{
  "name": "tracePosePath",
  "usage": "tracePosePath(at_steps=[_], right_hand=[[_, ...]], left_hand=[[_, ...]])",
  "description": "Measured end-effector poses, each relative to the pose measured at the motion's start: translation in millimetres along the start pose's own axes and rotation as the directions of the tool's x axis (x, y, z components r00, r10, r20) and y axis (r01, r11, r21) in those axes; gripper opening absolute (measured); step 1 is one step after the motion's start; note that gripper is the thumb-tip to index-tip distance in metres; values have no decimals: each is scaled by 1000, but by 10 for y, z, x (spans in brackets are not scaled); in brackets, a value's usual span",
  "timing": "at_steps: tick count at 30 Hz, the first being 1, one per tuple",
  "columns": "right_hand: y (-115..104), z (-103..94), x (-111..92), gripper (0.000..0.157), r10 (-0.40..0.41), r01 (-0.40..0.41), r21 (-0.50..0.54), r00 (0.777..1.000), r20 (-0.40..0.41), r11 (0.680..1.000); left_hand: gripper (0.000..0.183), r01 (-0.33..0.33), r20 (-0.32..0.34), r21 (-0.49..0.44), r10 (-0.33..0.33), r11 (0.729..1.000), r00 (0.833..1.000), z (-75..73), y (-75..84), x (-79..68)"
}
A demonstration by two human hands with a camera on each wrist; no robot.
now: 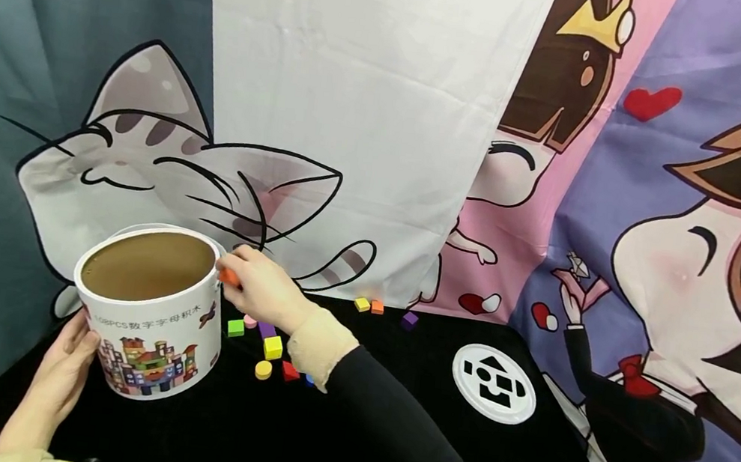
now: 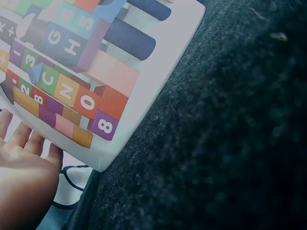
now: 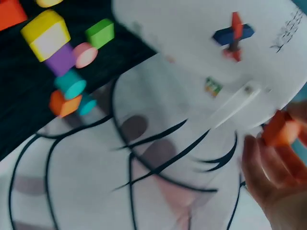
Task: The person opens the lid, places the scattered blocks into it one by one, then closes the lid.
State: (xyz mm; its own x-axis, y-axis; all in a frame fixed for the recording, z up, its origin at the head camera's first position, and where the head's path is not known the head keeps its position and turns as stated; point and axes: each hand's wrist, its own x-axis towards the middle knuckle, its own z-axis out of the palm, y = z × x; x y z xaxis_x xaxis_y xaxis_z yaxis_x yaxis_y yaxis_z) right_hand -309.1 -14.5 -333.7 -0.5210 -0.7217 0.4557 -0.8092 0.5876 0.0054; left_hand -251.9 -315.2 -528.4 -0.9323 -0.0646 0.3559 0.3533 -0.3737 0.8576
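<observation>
A white bucket (image 1: 154,351) printed with a picture of colourful blocks stands on the black cloth at the left. Its top faces up, and the inside looks plain brown. My left hand (image 1: 64,357) rests against the bucket's left side, fingers fairly straight along the wall; the left wrist view shows several fingertips touching it low down. At the rim's right side, my right hand (image 1: 266,286) pinches an orange block (image 3: 280,129) between thumb and fingers, just outside the bucket. Nearby on the cloth lie a green block (image 1: 236,328), a yellow block (image 1: 273,347) and a yellow round piece (image 1: 263,369).
A red block (image 1: 291,372) lies beside my right sleeve. Farther back are a small yellow block (image 1: 362,305), an orange one (image 1: 377,307) and a purple one (image 1: 409,320). A white round lid with shaped holes (image 1: 464,376) lies at the right. Printed curtains (image 1: 369,110) hang behind.
</observation>
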Motion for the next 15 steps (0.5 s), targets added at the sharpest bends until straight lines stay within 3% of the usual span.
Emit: tracePosePath(at_steps=[2, 5, 8, 12, 15], right_hand=[[-79, 13, 79, 27, -2, 2, -2, 998, -67, 1000], [-185, 23, 200, 31, 13, -11, 23, 995, -102, 1000], [-302, 62, 356, 32, 56, -50, 64, 994, -95, 997], [-529, 168, 603, 30, 175, -165, 119, 982, -75, 979], [-705, 281, 751, 28, 233, -227, 113, 971, -48, 967]], left_hand=[[67, 4, -6, 13, -3, 1000, 1000, 30, -20, -4], [66, 10, -10, 32, -10, 999, 1000, 78, -52, 0], [66, 13, -7, 46, -13, 999, 1000, 88, -51, 4], [66, 0, -6, 44, 0, 999, 1000, 44, 7, -1], [67, 0, -12, 40, 1, 999, 1000, 23, 38, -9]])
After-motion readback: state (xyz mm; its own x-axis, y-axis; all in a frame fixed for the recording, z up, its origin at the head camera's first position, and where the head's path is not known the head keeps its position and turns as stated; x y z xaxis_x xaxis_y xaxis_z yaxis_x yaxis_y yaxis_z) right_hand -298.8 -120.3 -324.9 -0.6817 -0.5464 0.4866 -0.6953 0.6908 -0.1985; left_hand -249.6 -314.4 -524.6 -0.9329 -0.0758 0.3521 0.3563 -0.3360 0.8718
